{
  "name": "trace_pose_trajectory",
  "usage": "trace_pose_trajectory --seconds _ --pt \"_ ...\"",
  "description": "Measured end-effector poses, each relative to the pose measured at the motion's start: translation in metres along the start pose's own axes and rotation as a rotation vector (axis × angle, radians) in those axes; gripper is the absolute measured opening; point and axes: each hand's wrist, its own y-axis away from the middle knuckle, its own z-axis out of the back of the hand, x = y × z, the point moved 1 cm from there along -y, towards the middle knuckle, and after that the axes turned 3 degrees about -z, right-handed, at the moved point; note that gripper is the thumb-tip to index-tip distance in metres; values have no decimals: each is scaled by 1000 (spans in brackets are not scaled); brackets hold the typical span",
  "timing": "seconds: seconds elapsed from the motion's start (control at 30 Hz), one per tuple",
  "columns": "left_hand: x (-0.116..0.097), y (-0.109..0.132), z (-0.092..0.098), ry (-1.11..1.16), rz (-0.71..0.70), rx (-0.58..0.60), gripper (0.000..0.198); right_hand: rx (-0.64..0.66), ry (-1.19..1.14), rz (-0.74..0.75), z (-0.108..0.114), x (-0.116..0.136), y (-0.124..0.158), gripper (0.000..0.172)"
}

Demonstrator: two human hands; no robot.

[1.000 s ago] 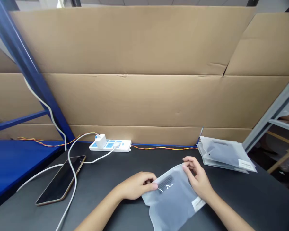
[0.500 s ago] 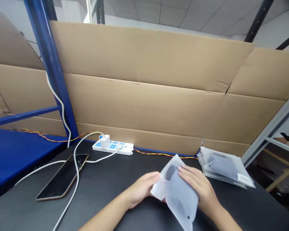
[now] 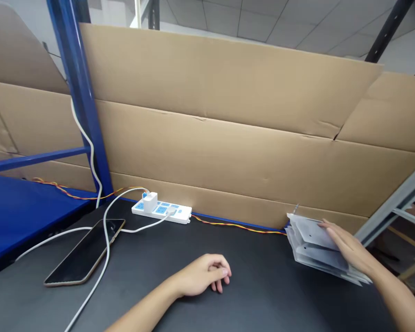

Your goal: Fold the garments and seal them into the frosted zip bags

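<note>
Left hand [image 3: 204,275] empty, loosely curled, just above black counter [image 3: 263,295]. Right hand [image 3: 349,249] released, lying flat on one stack of frosted-plastic bags [image 3: 314,246], far right. Farther left: one black smartphone [image 3: 85,252], one white power strip [image 3: 162,210].

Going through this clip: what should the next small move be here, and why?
Probably the left hand should come across to square up the stack of frosted bags under the right hand. The bags look fanned, with uneven edges, and one hand alone may not align them. The left hand lies free on the table, holding nothing.
</note>
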Motion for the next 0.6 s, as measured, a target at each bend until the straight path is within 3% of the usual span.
trace_pose_trajectory --seconds 0.17,0.3,0.37,0.5,0.6 --pt "0 -1 5 13 12 -7 38 189 -51 -9 -14 16 -14 53" --pt "-1 -2 5 -20 24 -6 36 129 -68 -91 -38 6 -9 56" --pt "-3 0 5 -195 -22 -72 32 102 -55 -88 -45 0 -6 55" --pt "-6 7 7 -809 -253 -281 15 101 -39 -23 -42 1 -6 52" --pt "-2 9 8 -981 -266 -271 22 26 -18 -13 -26 19 -7 50"
